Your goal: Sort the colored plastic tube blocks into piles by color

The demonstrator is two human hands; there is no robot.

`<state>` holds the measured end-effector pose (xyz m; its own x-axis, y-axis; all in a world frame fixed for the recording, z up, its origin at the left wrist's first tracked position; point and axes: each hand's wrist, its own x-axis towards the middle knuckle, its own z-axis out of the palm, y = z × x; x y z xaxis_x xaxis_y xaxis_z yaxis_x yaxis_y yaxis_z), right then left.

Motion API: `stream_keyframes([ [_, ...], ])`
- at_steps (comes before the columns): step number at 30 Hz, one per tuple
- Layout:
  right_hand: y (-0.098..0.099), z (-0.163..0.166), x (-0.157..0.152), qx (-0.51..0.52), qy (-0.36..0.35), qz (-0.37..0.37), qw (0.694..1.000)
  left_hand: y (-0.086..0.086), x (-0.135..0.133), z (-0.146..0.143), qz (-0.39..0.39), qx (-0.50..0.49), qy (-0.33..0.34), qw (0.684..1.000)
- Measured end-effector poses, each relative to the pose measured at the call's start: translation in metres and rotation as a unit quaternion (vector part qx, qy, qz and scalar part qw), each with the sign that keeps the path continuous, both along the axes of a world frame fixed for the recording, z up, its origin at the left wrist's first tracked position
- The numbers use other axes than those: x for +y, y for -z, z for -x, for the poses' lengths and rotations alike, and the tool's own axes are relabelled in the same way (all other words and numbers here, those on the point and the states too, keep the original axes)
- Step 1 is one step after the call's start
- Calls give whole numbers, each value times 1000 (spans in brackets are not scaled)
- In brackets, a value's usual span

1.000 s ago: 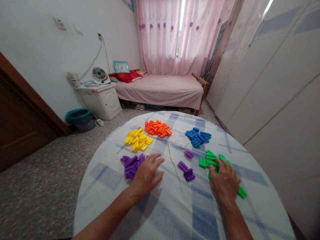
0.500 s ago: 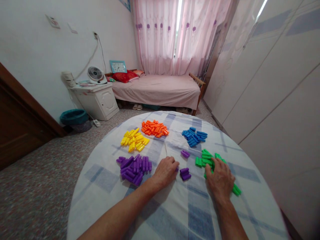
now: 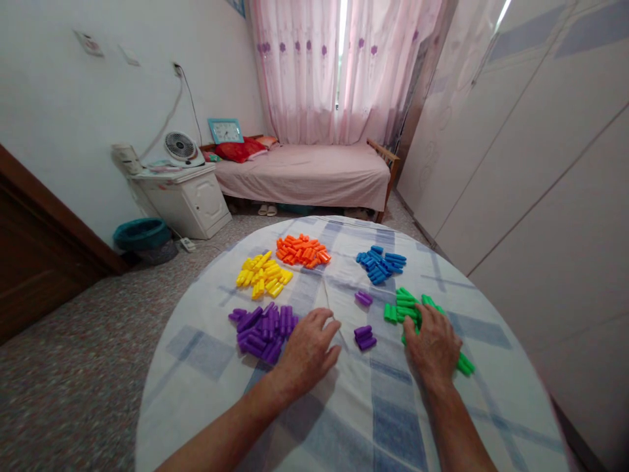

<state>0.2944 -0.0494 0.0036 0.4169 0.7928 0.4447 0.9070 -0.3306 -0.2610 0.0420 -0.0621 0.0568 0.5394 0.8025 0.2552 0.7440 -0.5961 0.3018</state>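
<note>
My left hand (image 3: 308,351) lies flat on the round table (image 3: 344,419), fingers spread, just right of the purple pile (image 3: 263,328). A pair of stray purple pieces (image 3: 365,337) lies to its right and one more purple piece (image 3: 363,298) sits farther back. My right hand (image 3: 435,345) rests palm down on the green pile (image 3: 410,311), fingers over the pieces. Yellow (image 3: 262,275), orange (image 3: 301,251) and blue (image 3: 381,262) piles sit at the far side of the table.
The table wears a white cloth with blue checks. Beyond it stand a pink bed (image 3: 304,174), a white bedside cabinet (image 3: 179,196) with a fan, and a teal basket (image 3: 142,234) on the floor. White wardrobe doors (image 3: 531,164) line the right side.
My left hand went right to the stray purple pieces, closed there, then came back left and spread flat beside the purple pile. Fewer stray purple pieces remain. The right hand stayed on the green pile.
</note>
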Motion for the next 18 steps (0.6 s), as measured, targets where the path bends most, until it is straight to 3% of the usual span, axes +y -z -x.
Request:
stream_keyframes([
  [4,0,-1,-1,-9,-6,-1,1000,10,6,-44,5,-17,48,999],
  [9,1,-2,0,-8,-8,-6,1000,24,16,-72,23,68,74,995],
  [13,3,-2,1,-10,-7,-4,1000,24,13,-55,22,102,62,993],
  [18,1,-1,0,-7,-4,-5,1000,6,2,0,23,126,18,992],
])
